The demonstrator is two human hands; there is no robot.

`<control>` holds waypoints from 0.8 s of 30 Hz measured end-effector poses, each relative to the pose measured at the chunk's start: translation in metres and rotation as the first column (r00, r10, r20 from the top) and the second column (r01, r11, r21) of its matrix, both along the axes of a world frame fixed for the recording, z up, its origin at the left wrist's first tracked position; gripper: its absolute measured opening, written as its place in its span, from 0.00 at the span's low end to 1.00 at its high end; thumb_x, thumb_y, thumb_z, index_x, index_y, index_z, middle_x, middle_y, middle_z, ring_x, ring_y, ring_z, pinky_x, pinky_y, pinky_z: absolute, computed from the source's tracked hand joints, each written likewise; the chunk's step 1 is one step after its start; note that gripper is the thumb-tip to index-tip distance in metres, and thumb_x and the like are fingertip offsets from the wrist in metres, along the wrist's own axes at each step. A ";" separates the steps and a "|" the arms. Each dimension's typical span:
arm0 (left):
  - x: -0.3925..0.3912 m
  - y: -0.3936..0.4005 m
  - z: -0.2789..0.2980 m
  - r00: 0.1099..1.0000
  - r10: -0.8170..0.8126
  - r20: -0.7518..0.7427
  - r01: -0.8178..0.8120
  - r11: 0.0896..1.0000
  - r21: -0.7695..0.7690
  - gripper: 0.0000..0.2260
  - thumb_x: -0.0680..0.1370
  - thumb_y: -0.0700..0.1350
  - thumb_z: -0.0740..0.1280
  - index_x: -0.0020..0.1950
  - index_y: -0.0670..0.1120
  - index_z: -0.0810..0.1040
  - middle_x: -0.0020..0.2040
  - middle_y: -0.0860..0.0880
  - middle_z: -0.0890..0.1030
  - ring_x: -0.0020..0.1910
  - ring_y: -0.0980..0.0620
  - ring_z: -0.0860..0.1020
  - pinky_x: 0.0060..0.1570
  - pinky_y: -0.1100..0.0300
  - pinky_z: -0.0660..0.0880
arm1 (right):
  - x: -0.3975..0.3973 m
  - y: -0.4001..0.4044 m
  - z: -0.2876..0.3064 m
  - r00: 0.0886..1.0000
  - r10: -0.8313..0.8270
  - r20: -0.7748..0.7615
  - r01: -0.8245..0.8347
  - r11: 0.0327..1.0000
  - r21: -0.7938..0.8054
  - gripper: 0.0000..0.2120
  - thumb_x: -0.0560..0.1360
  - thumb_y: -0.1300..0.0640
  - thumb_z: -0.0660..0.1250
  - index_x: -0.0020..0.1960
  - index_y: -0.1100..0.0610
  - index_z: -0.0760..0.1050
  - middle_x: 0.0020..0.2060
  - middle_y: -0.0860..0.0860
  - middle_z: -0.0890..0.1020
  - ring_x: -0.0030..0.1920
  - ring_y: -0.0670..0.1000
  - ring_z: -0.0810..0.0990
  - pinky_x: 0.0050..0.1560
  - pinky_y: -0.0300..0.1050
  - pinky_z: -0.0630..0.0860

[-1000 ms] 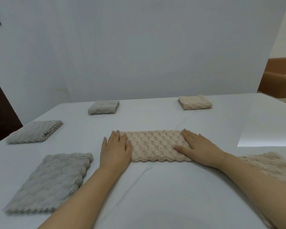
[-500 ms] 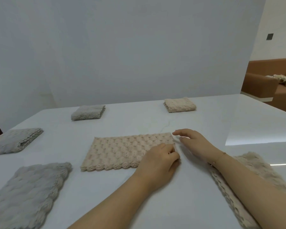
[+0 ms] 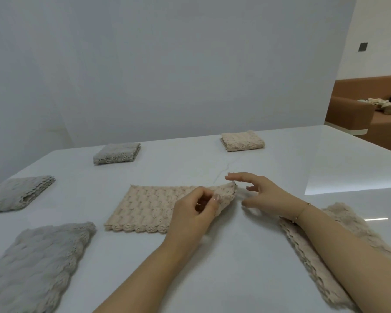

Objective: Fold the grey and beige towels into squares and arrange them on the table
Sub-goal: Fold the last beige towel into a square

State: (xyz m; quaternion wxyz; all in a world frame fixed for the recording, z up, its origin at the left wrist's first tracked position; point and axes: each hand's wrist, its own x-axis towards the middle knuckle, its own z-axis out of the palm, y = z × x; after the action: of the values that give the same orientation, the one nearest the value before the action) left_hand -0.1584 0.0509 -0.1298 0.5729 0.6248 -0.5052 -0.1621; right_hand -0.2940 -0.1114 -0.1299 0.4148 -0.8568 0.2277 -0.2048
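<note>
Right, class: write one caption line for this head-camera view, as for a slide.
Left hand pinches the right end of the half-folded beige towel on the white table; right hand hovers open beside it.

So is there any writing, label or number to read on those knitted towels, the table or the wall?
None can be read.
The beige textured towel being folded, the folded grey towel and the white table show no print.
The dark wall plate looks blank, though it is small.

Plain pale grey wall [image 3: 167, 64] behind the glossy white surface [image 3: 235, 256]; a brown upholstered sofa [image 3: 352, 114] (far right) stands beyond.
</note>
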 end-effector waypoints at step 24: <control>0.059 0.058 0.029 0.721 0.023 -0.693 0.003 0.999 0.036 0.06 0.76 0.41 0.66 0.51 0.41 0.79 0.38 0.48 0.82 0.34 0.55 0.78 0.34 0.62 0.78 | 0.026 0.040 0.030 0.960 0.126 0.249 -0.228 0.868 0.440 0.13 0.69 0.61 0.73 0.53 0.59 0.82 0.52 0.57 0.84 0.55 0.54 0.81 0.56 0.42 0.76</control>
State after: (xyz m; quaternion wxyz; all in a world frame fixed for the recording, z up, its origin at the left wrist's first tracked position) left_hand -0.0993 0.1093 -0.1011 0.7100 0.5316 -0.2482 -0.3895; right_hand -0.2682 -0.0715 -0.1000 0.6467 -0.7229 0.1447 -0.1954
